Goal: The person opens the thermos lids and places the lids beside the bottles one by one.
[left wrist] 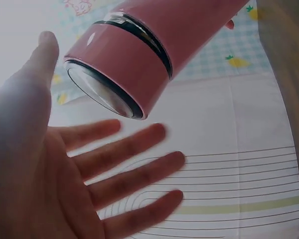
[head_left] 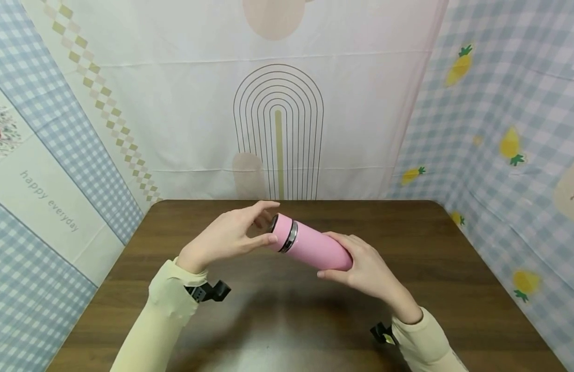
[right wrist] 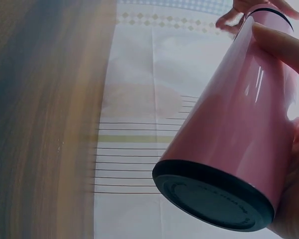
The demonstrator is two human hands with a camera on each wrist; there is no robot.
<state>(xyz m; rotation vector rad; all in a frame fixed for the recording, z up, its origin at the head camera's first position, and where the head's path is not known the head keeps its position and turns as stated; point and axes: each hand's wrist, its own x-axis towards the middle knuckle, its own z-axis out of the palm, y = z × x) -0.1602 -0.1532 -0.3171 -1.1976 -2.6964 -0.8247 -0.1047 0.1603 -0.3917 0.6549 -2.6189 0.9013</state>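
Note:
A pink thermos flask (head_left: 316, 247) is held tilted in the air above the table, its lid end up and to the left. My right hand (head_left: 361, 263) grips it near the base, thumb on one side and fingers on the other. Around the lid (head_left: 281, 231), my left hand (head_left: 228, 235) is spread with fingers extended. In the left wrist view the fingers (left wrist: 134, 144) are straight and stand apart from the lid's shiny top (left wrist: 102, 92). The right wrist view shows the flask's black base (right wrist: 214, 194).
Below the hands is a dark brown wooden table (head_left: 212, 330). A white cloth printed with arches (head_left: 189, 124) hangs behind it, with blue checked cloth (head_left: 486, 108) at the right. Each wrist carries a small black camera (head_left: 217, 291).

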